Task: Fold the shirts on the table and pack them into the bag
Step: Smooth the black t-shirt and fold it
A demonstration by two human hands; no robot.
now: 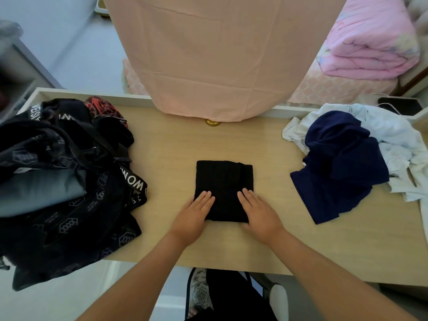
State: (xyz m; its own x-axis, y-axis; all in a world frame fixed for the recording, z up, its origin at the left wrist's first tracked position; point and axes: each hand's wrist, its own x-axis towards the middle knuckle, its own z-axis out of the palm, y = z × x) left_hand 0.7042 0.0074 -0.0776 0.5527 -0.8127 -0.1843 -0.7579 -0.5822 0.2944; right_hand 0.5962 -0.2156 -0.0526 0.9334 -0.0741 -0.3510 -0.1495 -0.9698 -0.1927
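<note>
Left grip [196, 214] and right grip [259, 212], fingers straight, press flat on the black shirt [223, 177] (I'd smooth outward, then scoop underneath, keeping folds).

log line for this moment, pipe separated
black shirt folded | left hand flat on it | right hand flat on it | bag at left | navy shirt, white shirt unfolded at right

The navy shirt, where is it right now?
In the head view, the navy shirt lies crumpled on the right side of the table, partly over a white garment, right of the folded black shirt.
</note>
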